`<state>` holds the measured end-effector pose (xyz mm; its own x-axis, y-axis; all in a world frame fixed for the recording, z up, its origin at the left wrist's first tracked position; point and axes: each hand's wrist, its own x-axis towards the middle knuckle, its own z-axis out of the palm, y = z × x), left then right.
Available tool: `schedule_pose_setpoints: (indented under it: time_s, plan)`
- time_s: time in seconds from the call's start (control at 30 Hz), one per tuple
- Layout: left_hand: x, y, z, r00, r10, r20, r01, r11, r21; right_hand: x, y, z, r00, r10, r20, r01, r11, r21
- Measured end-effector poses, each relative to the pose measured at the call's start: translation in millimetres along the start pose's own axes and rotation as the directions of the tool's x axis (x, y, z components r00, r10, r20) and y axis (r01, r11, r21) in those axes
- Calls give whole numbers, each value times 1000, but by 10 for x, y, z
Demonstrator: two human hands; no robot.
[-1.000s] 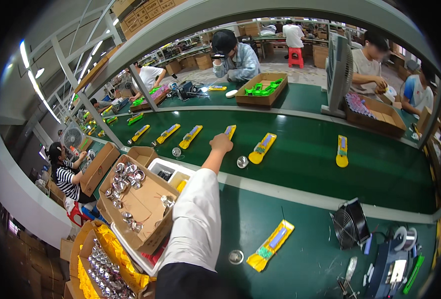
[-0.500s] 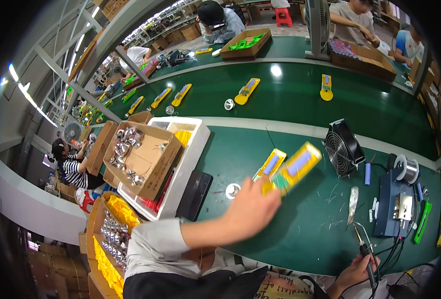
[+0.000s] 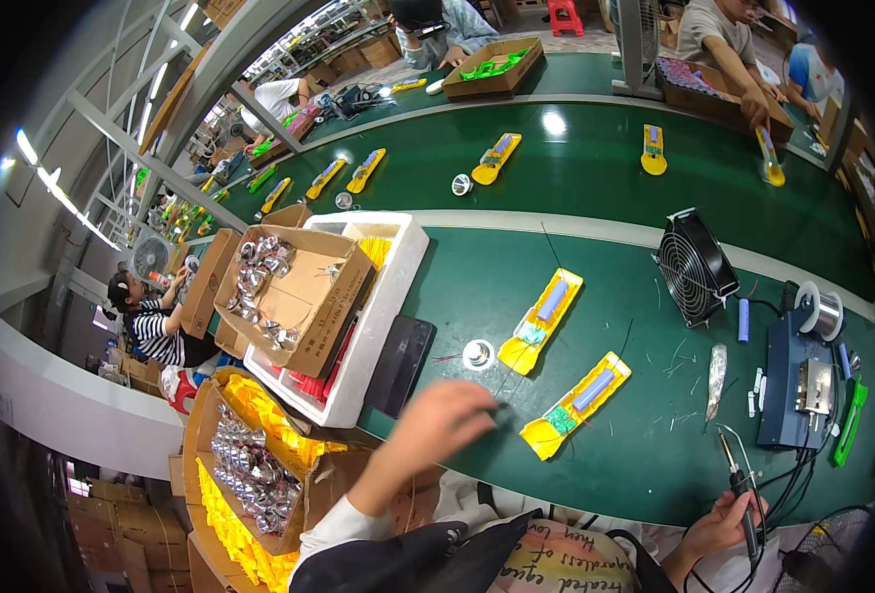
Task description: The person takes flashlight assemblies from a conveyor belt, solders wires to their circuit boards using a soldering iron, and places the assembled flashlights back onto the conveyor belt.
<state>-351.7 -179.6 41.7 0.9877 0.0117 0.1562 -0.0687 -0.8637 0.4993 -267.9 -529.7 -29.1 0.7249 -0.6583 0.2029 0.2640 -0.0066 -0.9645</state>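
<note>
My left hand [image 3: 439,423] hovers over the near edge of the green bench, its fingers loosely bent and apart, holding nothing. Just right of it lies a yellow plastic housing [image 3: 578,407], with a blue cylindrical battery [image 3: 593,391] and a small green circuit board [image 3: 560,420] inside. A second such housing [image 3: 542,321] rests behind it, thin wires sticking out. A round lamp cup [image 3: 478,356] with a red wire sits beyond my fingertips. At the lower right my right hand [image 3: 717,524] is closed round the handle of a soldering iron [image 3: 744,504], its tip pointing up and away.
A blue soldering station [image 3: 788,381] carries a solder reel [image 3: 821,310]. A black fan [image 3: 695,267] stands behind. Left are a foam tray [image 3: 413,262], a carton of reflectors [image 3: 304,287] and a black case [image 3: 401,366]. A conveyor belt [image 3: 576,188] bears yellow housings.
The yellow housing has left my left hand and lies on the bench; that hand has drawn back leftward. Across the belt, a co-worker's hand now reaches to another yellow housing at the right.
</note>
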Motion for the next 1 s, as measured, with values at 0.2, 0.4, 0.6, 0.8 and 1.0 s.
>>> schedule_pose_setpoints:
  time_s: [0.2, 0.4, 0.6, 0.8, 1.0]
  plan:
    - [119, -765, -178, 974, -171, -151, 182, 981, 67, -85, -93, 36, 999, 46, 11, -45, 999, -11]
    - [189, -944, -107, 978, -205, -29, 207, 975, 85, -156, -35, 0, 998, 0, 61, 1, 1000, -25]
    - [222, -811, -203, 965, -214, 152, 205, 976, 71, -174, -113, 111, 984, 53, 172, -53, 999, -4]
    - [161, -745, -210, 910, -259, 324, 271, 963, 10, -181, -43, 341, 968, 104, 227, -122, 990, 66]
    - [89, -748, -199, 863, -309, 401, 376, 922, -97, -155, -76, 789, 880, 203, 430, -240, 970, 32]
